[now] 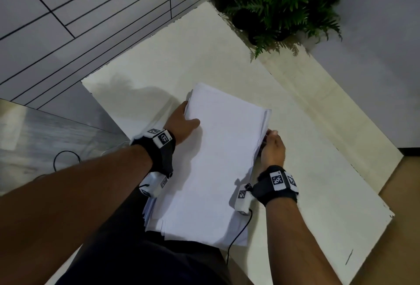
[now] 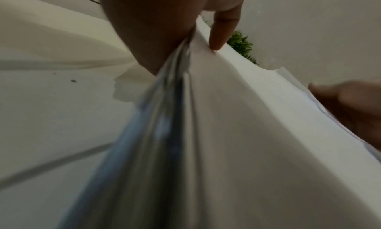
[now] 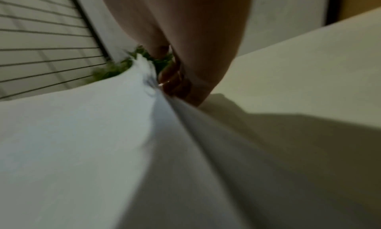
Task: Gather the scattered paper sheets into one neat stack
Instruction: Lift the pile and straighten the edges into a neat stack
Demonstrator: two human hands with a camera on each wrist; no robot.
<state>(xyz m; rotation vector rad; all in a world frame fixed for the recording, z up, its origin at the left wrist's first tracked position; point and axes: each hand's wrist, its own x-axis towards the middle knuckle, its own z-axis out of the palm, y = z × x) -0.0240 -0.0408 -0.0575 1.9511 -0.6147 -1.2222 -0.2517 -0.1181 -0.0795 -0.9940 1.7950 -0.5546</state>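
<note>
Surroundings: a potted fern [image 1: 279, 5] stands at the far corner of your cream table [image 1: 318, 125], well apart from the paper; a grey tiled wall [image 1: 79, 12] runs along the far left, and a thin black cable [image 1: 238, 234] trails from your right wrist over the table's near edge.
Obstructions: your own forearms cover the stack's near left corner; nothing else lies between you and the sheets.
Stack position: the paper stack [image 1: 218, 159] sits between your two hands, its near end hanging past the table edge over your dark lap.
Orientation: its long axis runs from you toward the far side, tilted slightly left, and the middle bows upward.
Material and shape: thin white rectangular sheets, matte, with edges fanned unevenly at the near left and right side.
Left hand: your left hand [image 1: 181, 121] grips the left long edge, thumb on top, fingers underneath.
Right hand: your right hand [image 1: 272, 148] pinches the right long edge, fingers curled round the sheet edges.
</note>
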